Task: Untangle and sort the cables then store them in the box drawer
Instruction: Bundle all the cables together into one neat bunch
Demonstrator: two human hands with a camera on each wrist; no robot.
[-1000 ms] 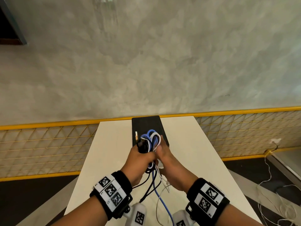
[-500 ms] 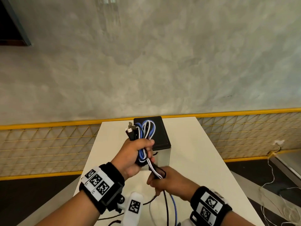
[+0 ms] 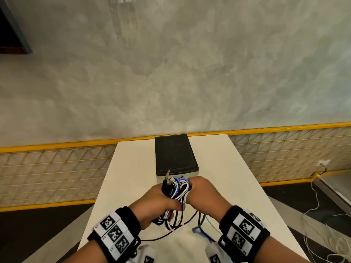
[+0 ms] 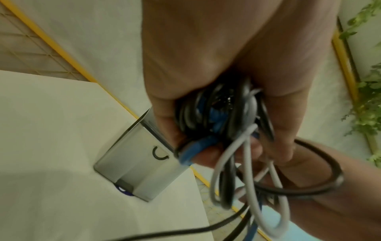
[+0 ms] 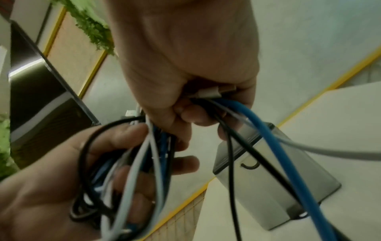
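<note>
A bundle of black, blue and white cables [image 3: 175, 188] is held above the white table [image 3: 131, 177], just in front of the box [image 3: 173, 154] with its black top. My left hand [image 3: 157, 202] grips the coiled loops [image 4: 216, 117], plugs sticking out above the fist. My right hand [image 3: 203, 193] is pressed against the bundle's right side and grips blue, black and white strands plus a silver plug [image 5: 212, 94]. Loose tails [image 3: 199, 231] trail onto the table. The box's silver front [image 4: 140, 163] carries a black ring pull [image 4: 158, 152] and looks closed.
A yellow-framed mesh fence [image 3: 47, 168] runs behind and beside the table, under a grey wall. Loose white cords [image 3: 322, 234] lie on the dark floor at the right. Green plants [image 4: 369, 101] show in the wrist views.
My right hand rose from below the bundle to its right side. My left hand came down with the bundle, from over the box top to in front of the box.
</note>
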